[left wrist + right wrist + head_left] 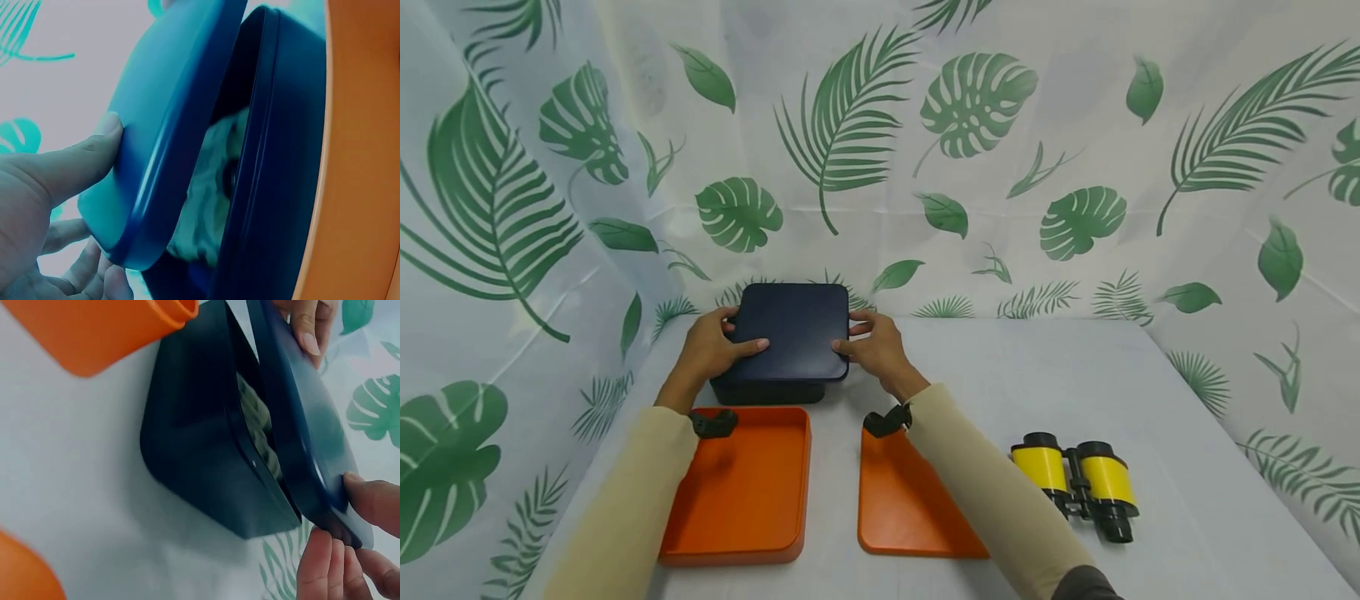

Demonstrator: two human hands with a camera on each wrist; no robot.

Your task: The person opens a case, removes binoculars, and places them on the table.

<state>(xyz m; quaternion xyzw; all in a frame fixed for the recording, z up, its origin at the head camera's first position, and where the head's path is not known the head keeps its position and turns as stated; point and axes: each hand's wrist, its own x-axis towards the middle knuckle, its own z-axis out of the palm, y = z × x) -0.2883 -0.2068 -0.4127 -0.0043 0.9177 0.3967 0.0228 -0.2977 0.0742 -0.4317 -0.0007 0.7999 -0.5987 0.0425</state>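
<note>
Both hands hold a dark navy lid (pixel 793 329), raised and tilted over a navy box (pixel 767 393). My left hand (pixel 709 343) grips its left edge, thumb on top and fingers beneath. At the opposite edge, my right hand (pixel 882 348) pinches the lid between thumb and fingers. Through the gap in the left wrist view, a pale patterned item (pixel 209 194) with dark markings shows inside the box; most of it is hidden. The right wrist view shows the lid's near edge apart from the box rim.
In front of the navy box lies an open orange box (pixel 741 500). To its right is a flat orange lid (pixel 910 508), partly under my right forearm. Yellow and black binoculars (pixel 1108 481) stand farther right on the white table (pixel 1045 375). Leaf-printed sheets (pixel 880 208) rise behind and beside it.
</note>
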